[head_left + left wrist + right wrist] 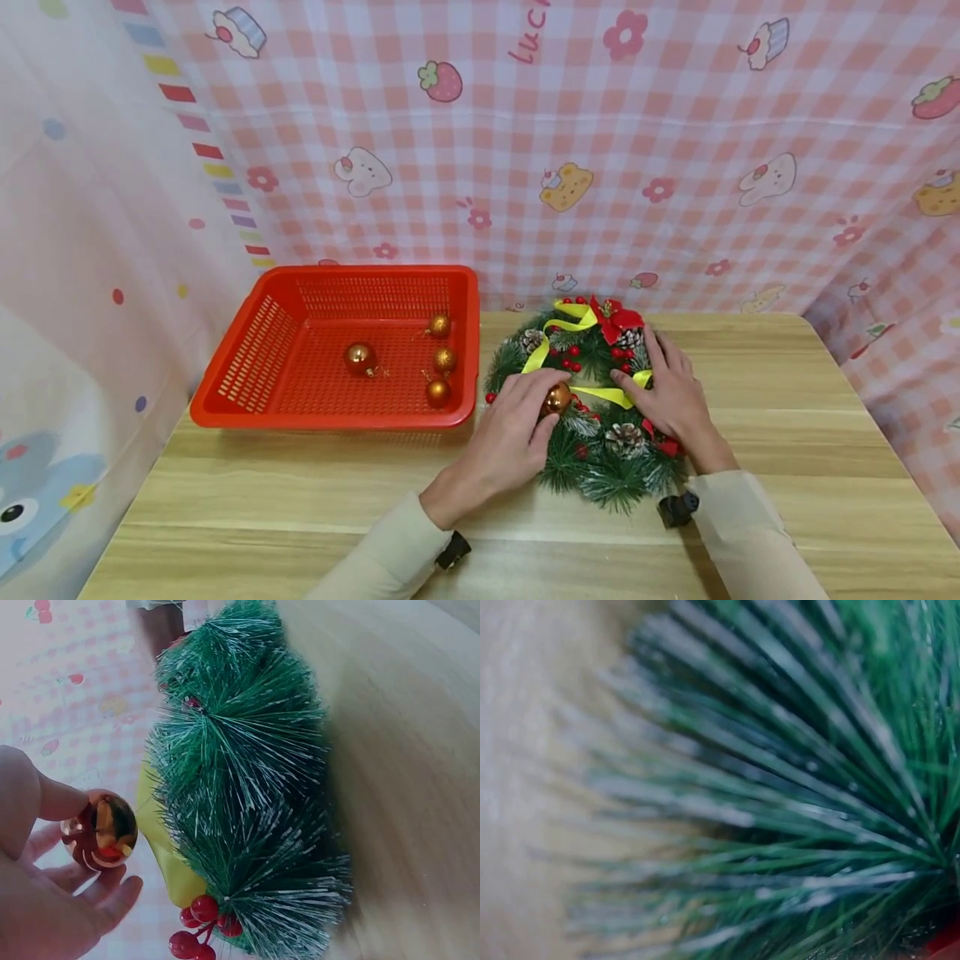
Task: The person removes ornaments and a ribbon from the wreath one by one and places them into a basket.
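Observation:
A shiny copper-coloured Christmas ball (557,398) is pinched between the thumb and fingers of my left hand (512,429), over the left part of the wreath. In the left wrist view the ball (100,829) is beside the green needles, near a yellow ribbon (166,859) and red berries (204,908). My right hand (672,396) rests on the right side of the Christmas wreath (615,479), thumb and fingers spread apart, the thumb by the yellow ribbon (609,393). Only blurred needles (795,787) fill most of the right wrist view, without the hand.
Left of the wreath stands a red plastic basket (330,419) holding a larger shiny ball (360,358) and 3 small glittery balls (444,359). Pine cones (626,439) and a red poinsettia (613,319) decorate the wreath. A patterned curtain (510,167) hangs behind the wooden table (300,517).

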`<state>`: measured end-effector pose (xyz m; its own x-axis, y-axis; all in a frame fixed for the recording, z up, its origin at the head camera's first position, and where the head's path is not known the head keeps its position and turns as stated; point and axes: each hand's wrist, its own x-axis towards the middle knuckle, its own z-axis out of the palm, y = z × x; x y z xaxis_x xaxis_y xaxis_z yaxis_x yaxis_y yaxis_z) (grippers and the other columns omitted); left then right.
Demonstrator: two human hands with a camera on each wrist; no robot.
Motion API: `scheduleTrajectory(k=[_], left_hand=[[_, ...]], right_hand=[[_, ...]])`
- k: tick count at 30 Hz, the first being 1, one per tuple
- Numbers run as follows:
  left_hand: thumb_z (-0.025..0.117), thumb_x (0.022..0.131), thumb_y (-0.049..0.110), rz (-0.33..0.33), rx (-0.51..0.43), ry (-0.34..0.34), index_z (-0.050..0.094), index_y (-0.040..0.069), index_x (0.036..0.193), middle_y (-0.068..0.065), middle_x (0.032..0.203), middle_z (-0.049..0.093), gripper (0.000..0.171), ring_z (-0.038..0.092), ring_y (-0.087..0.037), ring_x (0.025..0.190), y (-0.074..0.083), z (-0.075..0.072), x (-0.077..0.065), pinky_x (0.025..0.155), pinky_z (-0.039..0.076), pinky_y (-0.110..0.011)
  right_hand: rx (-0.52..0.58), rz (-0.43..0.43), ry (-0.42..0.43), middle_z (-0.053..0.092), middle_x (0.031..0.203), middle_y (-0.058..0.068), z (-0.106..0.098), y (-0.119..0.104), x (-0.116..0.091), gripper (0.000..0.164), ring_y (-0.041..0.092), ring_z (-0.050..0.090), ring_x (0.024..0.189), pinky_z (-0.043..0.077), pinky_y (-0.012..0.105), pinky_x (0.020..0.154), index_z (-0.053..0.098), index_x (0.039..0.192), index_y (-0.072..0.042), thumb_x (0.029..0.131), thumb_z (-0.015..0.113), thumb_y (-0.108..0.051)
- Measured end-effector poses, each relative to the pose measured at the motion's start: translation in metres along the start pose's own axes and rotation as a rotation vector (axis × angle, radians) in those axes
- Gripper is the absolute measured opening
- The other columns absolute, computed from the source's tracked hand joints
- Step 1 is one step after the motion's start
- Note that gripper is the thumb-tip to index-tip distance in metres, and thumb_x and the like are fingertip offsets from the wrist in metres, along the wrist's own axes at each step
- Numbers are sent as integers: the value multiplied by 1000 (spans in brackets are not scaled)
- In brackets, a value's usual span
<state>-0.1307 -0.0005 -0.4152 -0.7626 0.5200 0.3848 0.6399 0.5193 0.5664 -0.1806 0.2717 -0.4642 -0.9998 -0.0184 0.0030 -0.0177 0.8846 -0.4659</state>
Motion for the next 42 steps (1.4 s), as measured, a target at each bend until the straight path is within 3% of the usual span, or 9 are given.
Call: scheduleTrajectory(k=[5, 9, 16, 23, 36, 42], left_hand=[[55, 100, 8, 37, -86, -71, 43, 13, 144, -5, 146, 47, 46, 46, -23, 127, 4, 2, 6, 104, 45, -37], [54, 100, 8, 55, -103, -100, 43, 14, 144, -4, 147, 46, 45, 45, -23, 127, 6, 3, 10, 104, 45, -36], [56, 98, 5, -28, -28, -68, 43, 12, 145, -5, 146, 48, 49, 47, -25, 127, -1, 1, 12, 105, 44, -38], [57, 98, 7, -103, 20, -111, 39, 15, 149, -6, 149, 46, 55, 45, -25, 132, -3, 0, 12, 110, 40, -40], [56, 99, 15, -150, 133, -136, 25, 19, 158, -7, 147, 49, 68, 45, -28, 126, -3, -1, 10, 102, 42, -45], [55, 100, 16, -130, 163, -132, 21, 23, 159, -4, 146, 49, 68, 45, -27, 124, -4, 2, 14, 99, 42, -41]], right_hand=[[2, 1, 5, 8, 162, 24, 0, 0, -1, 92, 52, 13, 144, 24, 78, 99, -9, 159, -22, 96, 46, -61], [2, -3, 14, 9, 162, 24, 2, 1, -1, 92, 53, 14, 143, 24, 78, 100, -8, 160, -21, 96, 47, -60], [3, -16, 24, 11, 162, 24, 4, 1, -1, 92, 53, 15, 142, 24, 77, 101, -6, 160, -20, 97, 46, -61], [2, -17, 36, 12, 162, 24, 3, 1, 0, 92, 54, 16, 142, 26, 77, 100, -5, 160, -20, 96, 47, -61], [16, -7, 26, 10, 162, 23, 3, 1, 0, 92, 53, 15, 143, 24, 77, 100, -6, 160, -21, 96, 46, -61], [19, -4, 27, 10, 162, 23, 2, 1, 0, 92, 53, 15, 143, 24, 78, 100, -5, 160, -21, 96, 46, -61]])
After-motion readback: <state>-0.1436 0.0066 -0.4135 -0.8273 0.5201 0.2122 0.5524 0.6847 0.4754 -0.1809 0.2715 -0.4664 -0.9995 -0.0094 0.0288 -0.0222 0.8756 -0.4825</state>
